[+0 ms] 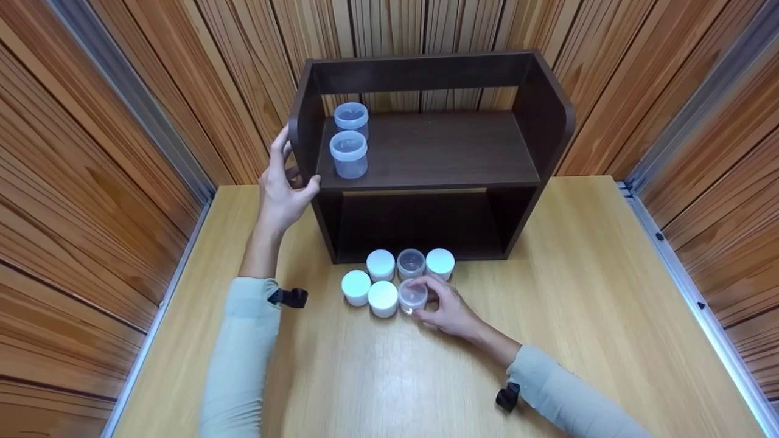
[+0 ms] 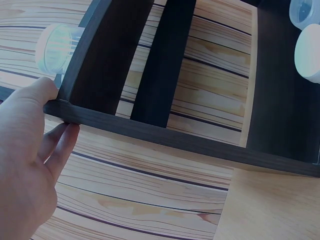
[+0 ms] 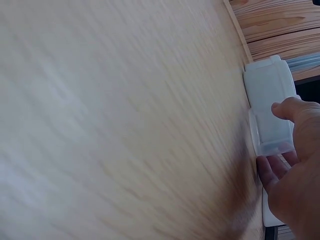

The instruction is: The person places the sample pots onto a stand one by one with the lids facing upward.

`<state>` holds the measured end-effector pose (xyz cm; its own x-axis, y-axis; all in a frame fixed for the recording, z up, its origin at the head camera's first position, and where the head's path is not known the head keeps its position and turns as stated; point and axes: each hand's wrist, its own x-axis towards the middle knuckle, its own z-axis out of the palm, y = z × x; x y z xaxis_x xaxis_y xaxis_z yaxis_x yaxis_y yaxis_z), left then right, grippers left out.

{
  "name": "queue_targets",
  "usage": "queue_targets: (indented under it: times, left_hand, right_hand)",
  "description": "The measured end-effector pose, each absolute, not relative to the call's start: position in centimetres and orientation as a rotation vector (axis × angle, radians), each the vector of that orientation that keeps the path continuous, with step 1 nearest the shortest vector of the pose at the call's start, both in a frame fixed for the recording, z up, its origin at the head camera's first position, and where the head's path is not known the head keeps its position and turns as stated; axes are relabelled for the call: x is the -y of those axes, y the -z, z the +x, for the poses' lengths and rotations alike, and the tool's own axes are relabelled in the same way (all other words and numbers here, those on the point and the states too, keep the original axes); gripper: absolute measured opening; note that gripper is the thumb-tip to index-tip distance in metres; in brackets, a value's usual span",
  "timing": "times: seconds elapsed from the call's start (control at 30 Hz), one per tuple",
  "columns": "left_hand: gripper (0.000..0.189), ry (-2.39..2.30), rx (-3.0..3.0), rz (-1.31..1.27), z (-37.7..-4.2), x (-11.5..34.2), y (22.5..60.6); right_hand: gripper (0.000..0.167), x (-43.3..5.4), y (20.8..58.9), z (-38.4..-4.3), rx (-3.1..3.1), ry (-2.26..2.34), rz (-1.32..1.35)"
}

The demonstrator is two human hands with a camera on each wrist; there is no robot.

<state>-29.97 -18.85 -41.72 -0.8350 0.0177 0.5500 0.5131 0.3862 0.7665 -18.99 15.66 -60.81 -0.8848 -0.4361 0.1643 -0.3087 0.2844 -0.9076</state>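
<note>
My left hand (image 1: 285,194) grips the left side panel of a dark brown two-tier shelf (image 1: 438,149), thumb on its front edge and fingers behind. In the left wrist view, the thumb and fingertips lie on either side of the panel edge. Two clear open-topped jars (image 1: 350,155) stand one behind the other at the upper tier's left end. My right hand (image 1: 450,310) holds a clear jar (image 1: 412,298) between thumb and fingers at the front right of a cluster. Beside it are several white-topped jars (image 1: 383,298) and another clear jar (image 1: 411,263).
The cluster stands on a light wooden table (image 1: 341,377), close to the shelf's lower front edge. The lower tier (image 1: 420,225) is dark inside. Wood-patterned walls (image 1: 85,201) with metal edge strips enclose the table at the back and both sides.
</note>
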Motion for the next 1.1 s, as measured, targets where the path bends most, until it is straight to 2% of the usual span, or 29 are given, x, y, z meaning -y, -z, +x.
queue_targets:
  times: [0.4,1.1]
  left_hand:
    - [0.088,1.459,2.202,-0.452,-29.9,18.9,41.8]
    - [0.089,1.441,2.228,-0.426,-29.9,18.9,41.6]
  right_hand:
    - [0.053,-15.8,60.2,-18.6,-2.426,1.651,-0.713]
    - [0.051,-17.0,56.9,-18.0,-2.441,1.583,-0.801]
